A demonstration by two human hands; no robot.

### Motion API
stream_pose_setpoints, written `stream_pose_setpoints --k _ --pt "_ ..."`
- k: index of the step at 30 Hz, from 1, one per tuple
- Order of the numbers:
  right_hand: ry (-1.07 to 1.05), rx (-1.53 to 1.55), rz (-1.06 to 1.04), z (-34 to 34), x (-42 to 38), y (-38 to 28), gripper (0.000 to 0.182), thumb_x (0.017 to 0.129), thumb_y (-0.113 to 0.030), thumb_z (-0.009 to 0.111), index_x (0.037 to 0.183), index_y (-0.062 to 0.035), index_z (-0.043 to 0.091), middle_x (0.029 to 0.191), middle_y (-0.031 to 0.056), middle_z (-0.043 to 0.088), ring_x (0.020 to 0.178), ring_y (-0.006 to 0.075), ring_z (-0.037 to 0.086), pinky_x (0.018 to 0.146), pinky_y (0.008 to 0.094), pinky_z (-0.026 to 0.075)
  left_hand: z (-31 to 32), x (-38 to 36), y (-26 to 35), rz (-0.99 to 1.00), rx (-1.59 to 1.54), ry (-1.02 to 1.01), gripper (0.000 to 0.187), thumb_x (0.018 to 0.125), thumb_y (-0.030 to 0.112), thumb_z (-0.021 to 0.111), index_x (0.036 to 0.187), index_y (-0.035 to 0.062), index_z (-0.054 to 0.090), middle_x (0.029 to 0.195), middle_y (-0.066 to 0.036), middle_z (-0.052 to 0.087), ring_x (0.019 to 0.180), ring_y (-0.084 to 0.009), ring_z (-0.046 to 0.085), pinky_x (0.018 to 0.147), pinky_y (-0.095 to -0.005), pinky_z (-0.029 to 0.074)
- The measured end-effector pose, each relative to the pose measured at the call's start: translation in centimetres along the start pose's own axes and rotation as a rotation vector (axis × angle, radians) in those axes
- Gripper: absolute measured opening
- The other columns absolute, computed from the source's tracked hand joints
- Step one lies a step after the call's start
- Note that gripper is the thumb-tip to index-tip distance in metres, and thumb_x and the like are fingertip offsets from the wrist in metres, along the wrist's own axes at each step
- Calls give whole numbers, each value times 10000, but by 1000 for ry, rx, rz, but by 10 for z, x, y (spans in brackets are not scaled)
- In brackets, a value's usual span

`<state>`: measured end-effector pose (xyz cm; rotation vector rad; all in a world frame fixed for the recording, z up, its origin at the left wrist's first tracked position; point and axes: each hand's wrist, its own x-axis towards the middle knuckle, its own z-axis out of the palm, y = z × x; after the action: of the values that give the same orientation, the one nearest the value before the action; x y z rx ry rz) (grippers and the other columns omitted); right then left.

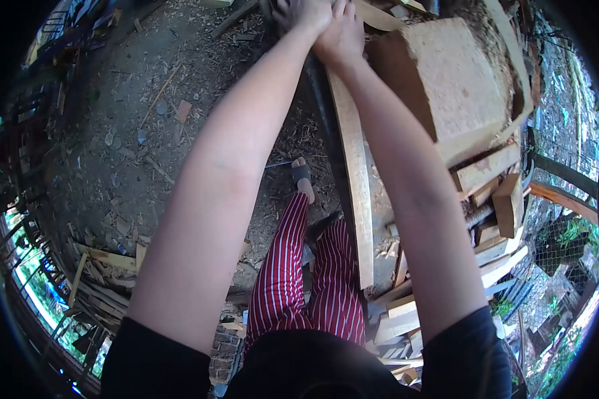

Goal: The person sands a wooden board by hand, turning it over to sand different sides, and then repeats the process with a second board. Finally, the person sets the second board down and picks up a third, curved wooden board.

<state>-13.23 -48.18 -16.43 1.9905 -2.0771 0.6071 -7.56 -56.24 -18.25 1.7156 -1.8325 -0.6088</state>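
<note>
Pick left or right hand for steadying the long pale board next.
Right, probably: the right hand is close to the far end of the pale board; the left hand sits farther off, partly cut by the frame's top edge. Contact is unclear.

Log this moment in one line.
left hand: beside right hand; long pale wooden plank: far end by right hand; grips: unclear, frame edge

A grey dirt floor (130,179) is strewn with pale wood shavings (166,63). Left of the floor, bright daylight (23,256) breaks through dark framing, with scrap timber (106,286) piled along the floor's near-left edge. Brickwork (226,356) shows at its near edge. Well right of the floor, 2 beams (566,174) run near wire-mesh fencing (538,247) and sunlit green foliage (569,233).
</note>
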Motion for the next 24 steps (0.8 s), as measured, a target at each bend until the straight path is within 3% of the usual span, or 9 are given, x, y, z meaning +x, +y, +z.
stream_pose_setpoints --k 1,2,3,4,8,10,11,17,24 --pt "-210 81 88 -29 -15 -8 533 836 -345 531 1237 0 463 1155 212 506 1089 367 482 854 444 441 -3 -28 2 -4 -37 12 646 940 361 414 1439 -28 281 1511 -187 289 1418 -333 198 1169 -415 130" --pt "-158 264 324 -33 -39 -14 543 844 -337 528 1273 -15 441 1203 210 494 1107 373 476 876 452 439 -35 -64 23 -72 -118 -110 688 931 413 448 1467 36 238 1557 -151 190 1438 -351 134 1146 -556 86" --pt "-118 108 86 -44 -63 -11 571 858 -323 518 1341 -48 390 1227 212 480 1105 379 475 881 448 443 -30 -88 18 -52 -118 -50 676 914 429 486 1435 40 301 1533 -161 253 1404 -393 199 1137 -541 117" --pt "-270 64 169 -65 -84 -19 556 867 -311 495 1362 -79 395 1217 188 504 1151 343 466 938 445 413 -31 -116 18 -40 -104 -50 701 921 420 485 1452 21 264 1522 -169 273 1399 -401 204 1137 -534 130" --pt "-379 16 202 -127 -184 -32 579 835 -292 515 1358 -73 393 1183 188 501 1099 329 486 886 441 415 -47 -240 23 -14 -89 -118 645 959 357 448 1468 28 229 1521 -166 278 1415 -360 212 1111 -584 168" --pt "-355 12 219 -148 -243 -35 604 822 -293 529 1364 -61 394 1202 189 489 1105 328 478 900 417 397 -56 -304 28 39 -101 -79 651 956 332 474 1457 -13 240 1432 -271 353 1340 -449 284 1100 -517 237" --pt "-375 23 235 -163 -272 -37 630 822 -299 531 1385 -61 374 1231 194 483 1122 334 474 903 413 395 -61 -336 31 14 -117 -125 656 954 303 465 1476 9 196 1502 -193 286 1388 -384 241 1114 -557 177" --pt "-518 -20 275 -237 -416 -52 577 838 -282 514 1371 -88 408 1206 181 497 1020 298 503 837 393 410 -83 -503 38 -38 -194 -191 680 927 205 490 1476 -30 164 1412 -282 331 1299 -424 324 1092 -511 244" --pt "-643 -10 304 -261 -472 -58 559 850 -272 501 1368 -87 404 1237 192 475 1042 313 498 839 394 404 -101 -557 46 -84 -164 -270 707 911 176 511 1477 -36 143 1444 -284 286 1331 -428 294 1115 -485 236"
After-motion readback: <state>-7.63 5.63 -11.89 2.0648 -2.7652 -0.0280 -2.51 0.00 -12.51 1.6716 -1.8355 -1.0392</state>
